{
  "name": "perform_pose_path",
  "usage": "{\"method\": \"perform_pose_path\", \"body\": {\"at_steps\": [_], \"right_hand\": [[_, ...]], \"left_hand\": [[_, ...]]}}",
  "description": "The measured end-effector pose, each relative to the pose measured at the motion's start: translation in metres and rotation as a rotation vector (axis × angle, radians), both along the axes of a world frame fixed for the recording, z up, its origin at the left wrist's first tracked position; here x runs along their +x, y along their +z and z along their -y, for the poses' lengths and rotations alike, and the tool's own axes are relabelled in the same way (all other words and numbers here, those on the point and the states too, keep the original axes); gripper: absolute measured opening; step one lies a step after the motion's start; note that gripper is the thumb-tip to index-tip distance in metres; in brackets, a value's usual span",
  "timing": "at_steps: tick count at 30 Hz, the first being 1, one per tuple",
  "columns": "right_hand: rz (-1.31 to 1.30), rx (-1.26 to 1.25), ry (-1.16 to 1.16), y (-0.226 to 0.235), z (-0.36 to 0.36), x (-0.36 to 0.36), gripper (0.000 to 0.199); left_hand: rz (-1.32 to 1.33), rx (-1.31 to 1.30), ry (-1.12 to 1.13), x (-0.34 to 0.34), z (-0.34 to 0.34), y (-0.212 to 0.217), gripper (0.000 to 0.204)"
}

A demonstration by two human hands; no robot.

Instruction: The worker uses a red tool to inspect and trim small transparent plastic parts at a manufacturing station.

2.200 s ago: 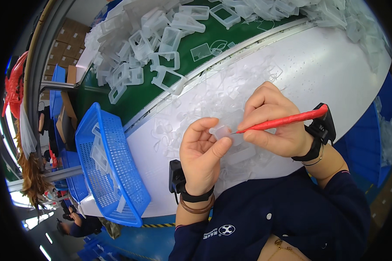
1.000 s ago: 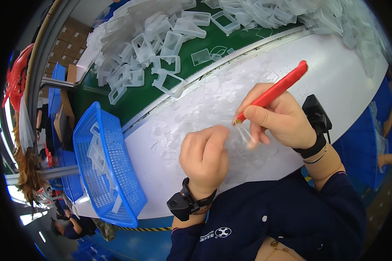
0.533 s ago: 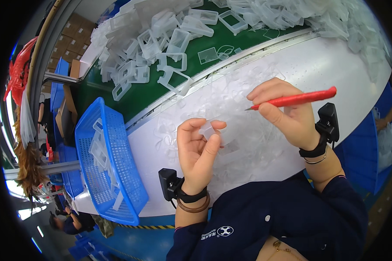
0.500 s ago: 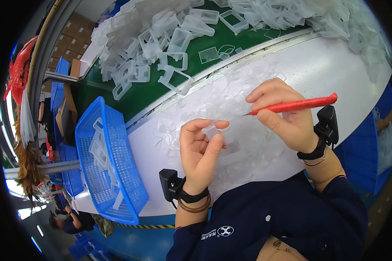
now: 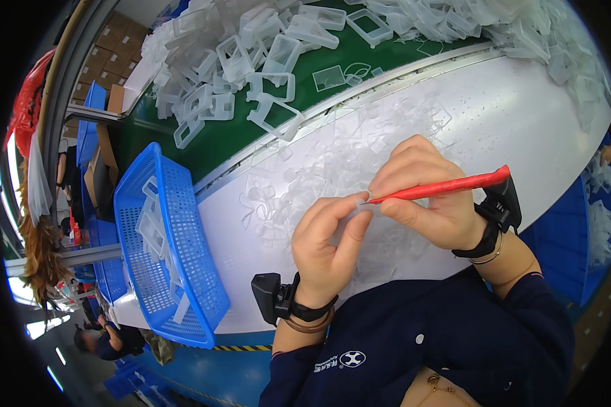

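Note:
In my right hand (image 5: 436,203) is a slim red-handled craft knife (image 5: 465,182), its thin pointed tip aimed left. Its tip meets a small translucent plastic piece (image 5: 361,204) pinched between the thumb and fingers of my left hand (image 5: 327,247). The two hands nearly touch above the white tabletop; fingers hide most of the piece, so its shape cannot be made out. Beneath and beyond them spreads a layer of small clear plastic scraps (image 5: 326,166).
A blue perforated basket (image 5: 210,278) holding several translucent frames stands left. Across a metal rail (image 5: 299,125), translucent plastic housings (image 5: 282,54) lie heaped on a green surface (image 5: 319,102). A blue bin (image 5: 557,234) is at right; another person (image 5: 112,342) is at lower left.
My right hand has moved left and slightly down, bringing the knife tip to the piece. My left hand has shifted right, and its fingers have closed into a tighter pinch.

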State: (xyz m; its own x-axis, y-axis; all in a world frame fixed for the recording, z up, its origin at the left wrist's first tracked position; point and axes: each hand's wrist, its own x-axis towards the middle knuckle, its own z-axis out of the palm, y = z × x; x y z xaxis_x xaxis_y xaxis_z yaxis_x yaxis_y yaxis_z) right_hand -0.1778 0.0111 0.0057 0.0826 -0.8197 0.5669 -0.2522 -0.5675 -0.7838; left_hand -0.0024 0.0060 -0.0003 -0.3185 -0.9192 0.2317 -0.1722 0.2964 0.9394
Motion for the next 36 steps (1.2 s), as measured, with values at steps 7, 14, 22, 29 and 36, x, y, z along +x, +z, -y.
{"method": "perform_pose_path", "body": {"at_steps": [7,14,22,29,36], "right_hand": [[-0.212,-0.127,0.01,0.002,0.0,0.001,0.017],[-0.438,-0.474,-0.169,-0.009,-0.002,0.003,0.026],[0.185,0.244,0.069,-0.003,0.007,-0.041,0.01],[0.656,0.608,0.454,0.006,-0.009,-0.016,0.013],[-0.123,-0.082,0.182,0.008,-0.008,-0.007,0.014]], "left_hand": [[0.008,-0.022,0.024,0.001,0.001,-0.004,0.014],[-0.044,0.205,-0.006,0.002,-0.004,0.002,0.013],[-0.358,0.278,-0.078,0.011,-0.003,0.012,0.024],[-0.2,-0.133,0.026,0.001,0.006,-0.001,0.033],[-0.063,-0.114,0.003,0.0,-0.001,0.001,0.029]]}}
